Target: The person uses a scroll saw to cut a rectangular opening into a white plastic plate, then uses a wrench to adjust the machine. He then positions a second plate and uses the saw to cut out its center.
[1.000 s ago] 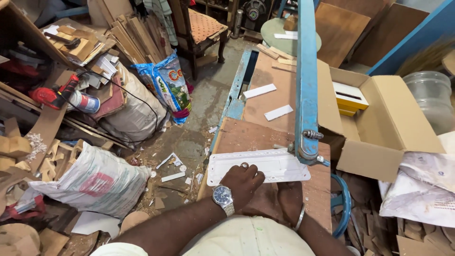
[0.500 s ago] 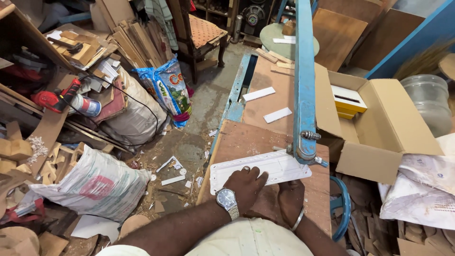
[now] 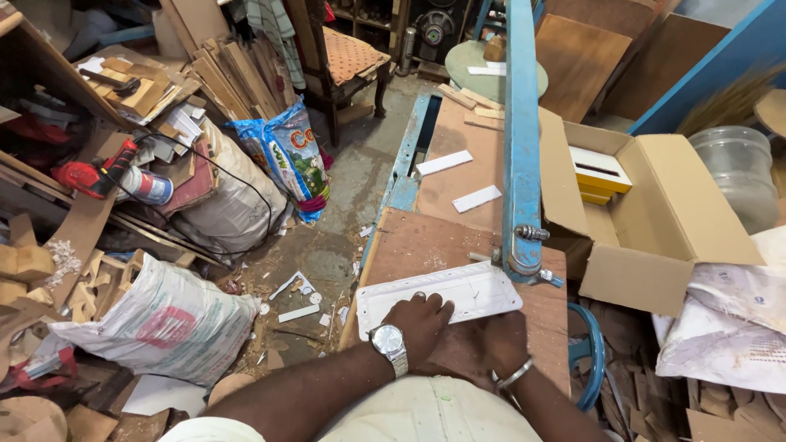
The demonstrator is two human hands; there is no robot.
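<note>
A white rectangular plastic panel [image 3: 458, 293] lies flat on the brown wooden work table [image 3: 426, 241], its right end under the head of a blue saw arm [image 3: 521, 139]. My left hand [image 3: 422, 321], wearing a wristwatch, presses down on the panel's near edge with curled fingers. Just right of it, my right hand [image 3: 501, 337], with a bracelet on the wrist, holds the panel's near right edge. The hands sit side by side, almost touching.
Two small white strips [image 3: 458, 180] lie farther back on the table. An open cardboard box [image 3: 655, 213] with a yellow and white carton stands to the right. On the floor to the left are sacks [image 3: 164, 327], wood offcuts, a red power tool [image 3: 90, 176] and a chair [image 3: 348, 61].
The white panel has turned slightly, its right end swinging a little farther away under the saw arm. Both hands stay on its near edge.
</note>
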